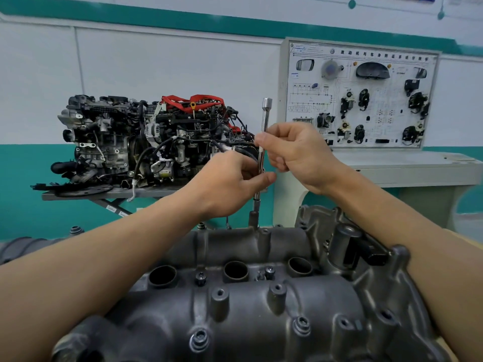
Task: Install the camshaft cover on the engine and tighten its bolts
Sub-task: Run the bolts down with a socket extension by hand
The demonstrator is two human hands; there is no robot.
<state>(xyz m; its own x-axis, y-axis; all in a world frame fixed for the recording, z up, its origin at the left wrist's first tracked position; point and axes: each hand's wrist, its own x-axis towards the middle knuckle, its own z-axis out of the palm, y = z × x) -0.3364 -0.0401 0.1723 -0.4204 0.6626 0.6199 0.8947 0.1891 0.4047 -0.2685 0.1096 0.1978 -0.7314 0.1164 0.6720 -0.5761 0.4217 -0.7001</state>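
Observation:
The grey cast camshaft cover (261, 304) fills the lower part of the view, lying on the engine. Several bolts sit in its bosses, one near the front (199, 338). A long chrome extension bar (264, 121) stands upright, with a dark socket (253, 218) at its foot on a bolt at the cover's far edge. My left hand (230, 184) pinches the lower part of the bar. My right hand (295, 155) grips the bar higher up with thumb and fingers.
A complete engine (146, 142) with red straps rests on a stand behind, to the left. A training board (360, 95) with car parts stands on a grey console at the right. A black sensor (366, 250) sticks up from the cover's right side.

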